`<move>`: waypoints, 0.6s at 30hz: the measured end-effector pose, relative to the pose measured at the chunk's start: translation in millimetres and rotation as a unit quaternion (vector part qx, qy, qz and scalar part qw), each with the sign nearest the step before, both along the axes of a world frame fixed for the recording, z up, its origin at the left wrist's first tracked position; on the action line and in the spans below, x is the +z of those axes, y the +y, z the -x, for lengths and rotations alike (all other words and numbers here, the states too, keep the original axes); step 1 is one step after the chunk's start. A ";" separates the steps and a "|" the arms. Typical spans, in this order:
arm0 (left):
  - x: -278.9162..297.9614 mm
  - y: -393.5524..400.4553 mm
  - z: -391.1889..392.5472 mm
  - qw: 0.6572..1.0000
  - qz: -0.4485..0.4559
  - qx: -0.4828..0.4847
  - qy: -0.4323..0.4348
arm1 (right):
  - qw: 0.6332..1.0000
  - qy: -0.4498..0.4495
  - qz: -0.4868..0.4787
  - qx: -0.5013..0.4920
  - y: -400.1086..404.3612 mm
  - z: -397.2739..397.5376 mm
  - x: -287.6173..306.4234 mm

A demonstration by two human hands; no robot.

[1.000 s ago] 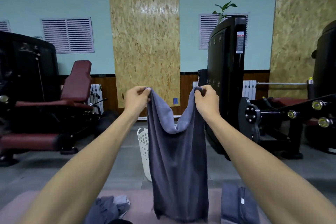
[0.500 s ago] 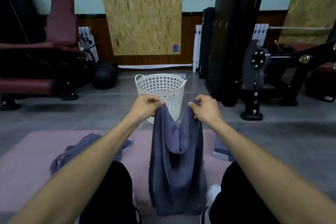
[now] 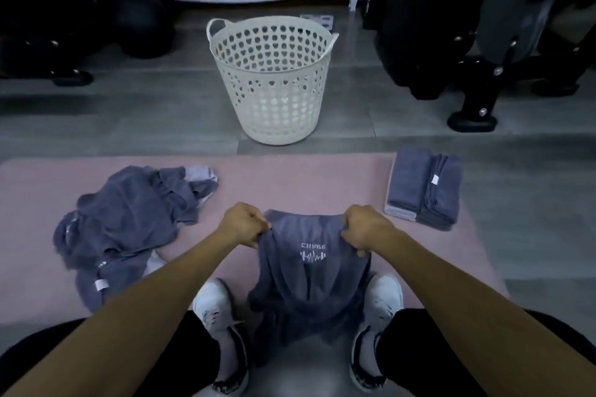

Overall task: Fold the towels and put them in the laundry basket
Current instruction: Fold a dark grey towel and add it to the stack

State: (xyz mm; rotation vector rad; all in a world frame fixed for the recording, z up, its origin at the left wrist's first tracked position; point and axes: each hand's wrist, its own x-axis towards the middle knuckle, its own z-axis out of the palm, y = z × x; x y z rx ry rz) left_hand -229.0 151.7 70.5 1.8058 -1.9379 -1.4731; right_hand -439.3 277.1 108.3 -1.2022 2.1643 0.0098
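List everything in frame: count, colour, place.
held towel: 1, grey with white logo, centre, hanging between the shoes
unfolded towels: heap, grey, left on mat
folded towels: stack, grey, right on mat
laundry basket: 1, white, on floor beyond mat
mat: 1, pink, on floor
gym machines: black, back left and right
shoes: 2, white
hands: left, right, each gripping a top corner of the held towel

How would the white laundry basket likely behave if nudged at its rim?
The laundry basket looks like thin, perforated plastic, so probably light and easily slid across the smooth floor. It tapers to a narrower base and seems empty, so a rim push might tip it.
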 end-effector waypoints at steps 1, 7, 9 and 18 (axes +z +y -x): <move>-13.8 -8.6 -0.2 1.000 -0.011 -0.007 -0.020 | 1.000 -0.003 -0.009 0.008 -8.7 4.1 -9.0; -83.6 -63.6 3.2 0.997 -0.036 -0.034 -0.062 | 0.996 -0.004 -0.049 0.077 -67.5 27.6 -79.7; -106.3 -79.3 5.6 0.996 -0.027 -0.052 -0.070 | 0.994 -0.005 -0.046 0.102 -85.6 31.1 -105.0; -208.3 -145.6 25.4 0.994 -0.003 -0.108 -0.034 | 0.981 0.030 -0.009 0.193 -149.8 38.4 -201.6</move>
